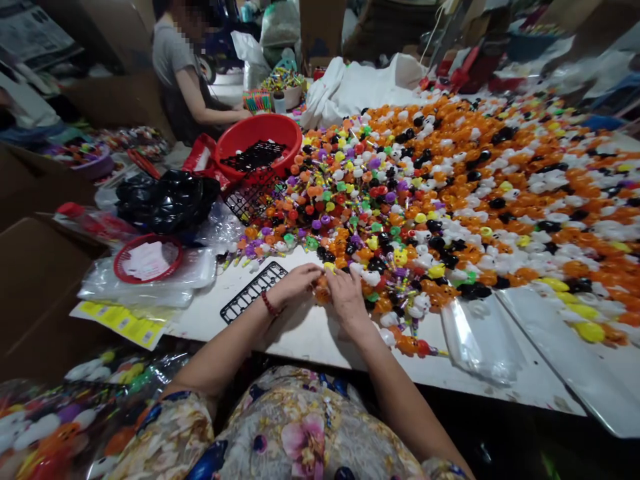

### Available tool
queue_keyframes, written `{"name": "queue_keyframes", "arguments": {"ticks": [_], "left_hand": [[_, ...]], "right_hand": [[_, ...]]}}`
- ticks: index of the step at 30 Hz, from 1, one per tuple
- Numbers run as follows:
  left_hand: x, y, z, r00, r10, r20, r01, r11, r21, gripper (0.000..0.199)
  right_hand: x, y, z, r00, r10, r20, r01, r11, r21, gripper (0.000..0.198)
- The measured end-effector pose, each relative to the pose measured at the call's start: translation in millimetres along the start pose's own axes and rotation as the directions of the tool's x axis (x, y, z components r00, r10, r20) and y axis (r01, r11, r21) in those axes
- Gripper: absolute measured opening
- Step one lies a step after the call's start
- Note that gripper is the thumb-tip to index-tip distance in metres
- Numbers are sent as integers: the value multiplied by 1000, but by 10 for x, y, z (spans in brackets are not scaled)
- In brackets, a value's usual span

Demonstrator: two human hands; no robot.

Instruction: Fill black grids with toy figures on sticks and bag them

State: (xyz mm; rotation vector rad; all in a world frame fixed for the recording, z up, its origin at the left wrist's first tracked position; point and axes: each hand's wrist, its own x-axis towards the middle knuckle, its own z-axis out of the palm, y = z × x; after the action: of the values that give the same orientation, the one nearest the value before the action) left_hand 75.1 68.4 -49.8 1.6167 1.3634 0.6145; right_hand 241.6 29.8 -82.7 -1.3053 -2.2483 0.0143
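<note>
My left hand and my right hand meet at the near edge of a big heap of small plastic figures. Both hands have bent, closed fingers. A small orange plastic piece shows between them, and a yellow piece lies at the right fingertips. My fingers hide most of what they grip, so I cannot make out its kind. Close to my left wrist, a black plastic grid rack lies flat on the white table.
A red tub holds black racks; another rack leans by it. Left are a small red basket with paper slips, a black bag and clear bags. More clear bags lie right. A person sits at the far left.
</note>
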Motion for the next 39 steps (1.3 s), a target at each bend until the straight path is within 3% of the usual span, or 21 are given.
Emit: {"name": "queue_keyframes", "arguments": {"ticks": [3,4,9,12,17,20,24,28,34,39], "left_hand": [[291,11,-41,956,28,-290,24,985,173,31],[396,16,-55,942,47,-333,34,972,233,33],[677,29,-50,976,38,-215,93,818,568,35],[652,-6,-33,981,54,-184,74,778,624,36],[411,-77,-87,969,68,-238,48,892,449,24],[150,-90,-123,968,124,-218,-51,949,312,20],[-195,-67,-123,932,338,-130,-293,914,280,22],[-375,-34,-88,903,428,-21,-408,874,263,24],[-432,20,-70,907,419,37,-419,892,167,27],[-514,92,-1,947,302,105,-289,949,-122,36]], "right_hand": [[-22,30,3,996,86,-13,-85,994,71,48],[-43,27,-12,993,111,-27,-108,989,105,49],[-178,-22,-153,988,151,-26,-139,956,258,47],[-219,-21,-239,983,181,-3,-168,917,362,42],[-206,11,-313,961,267,-71,-206,863,462,34],[-173,15,-345,953,283,-111,-198,853,483,32],[-132,-7,-414,960,248,-133,-154,858,491,32],[-135,-28,-475,970,212,-120,-131,870,475,32],[-207,-2,-575,987,152,-44,-109,855,508,29],[-221,-13,-665,983,172,65,-176,781,599,26]]}}
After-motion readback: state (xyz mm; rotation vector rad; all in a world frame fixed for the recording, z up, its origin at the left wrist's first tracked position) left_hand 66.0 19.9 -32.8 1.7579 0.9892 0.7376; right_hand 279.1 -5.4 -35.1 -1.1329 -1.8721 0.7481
